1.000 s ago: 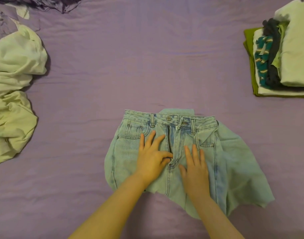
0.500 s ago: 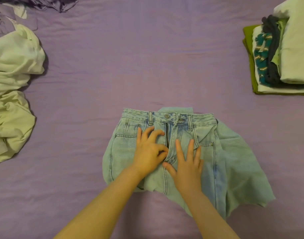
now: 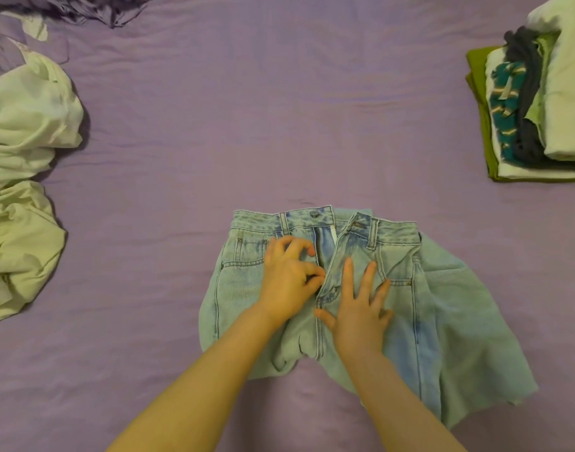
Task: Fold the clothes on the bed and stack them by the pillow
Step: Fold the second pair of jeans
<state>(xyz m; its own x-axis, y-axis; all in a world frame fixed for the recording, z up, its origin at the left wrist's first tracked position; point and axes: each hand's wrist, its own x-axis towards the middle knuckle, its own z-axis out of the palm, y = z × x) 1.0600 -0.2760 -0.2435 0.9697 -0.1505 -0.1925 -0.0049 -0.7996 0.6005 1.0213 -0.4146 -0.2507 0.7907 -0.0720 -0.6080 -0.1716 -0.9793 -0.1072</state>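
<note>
Light blue denim jeans, folded short, lie waistband-up on the purple bed sheet in front of me. The fly is spread open and the zipper teeth show. My left hand has its fingers curled and pinches the left edge of the fly at the zipper. My right hand lies flat with spread fingers, pressing on the denim just right of the fly. A stack of folded clothes sits at the far right, with green, teal-striped and dark pieces under a white one.
A heap of unfolded pale yellowish clothes lies along the left edge. Crumpled purple fabric is at the top left. Bare sheet stretches between the jeans and both piles.
The fly has been pulled open, exposing the zipper. My left hand's fingers have curled onto the fly edge. My right hand slid slightly left and stays flat.
</note>
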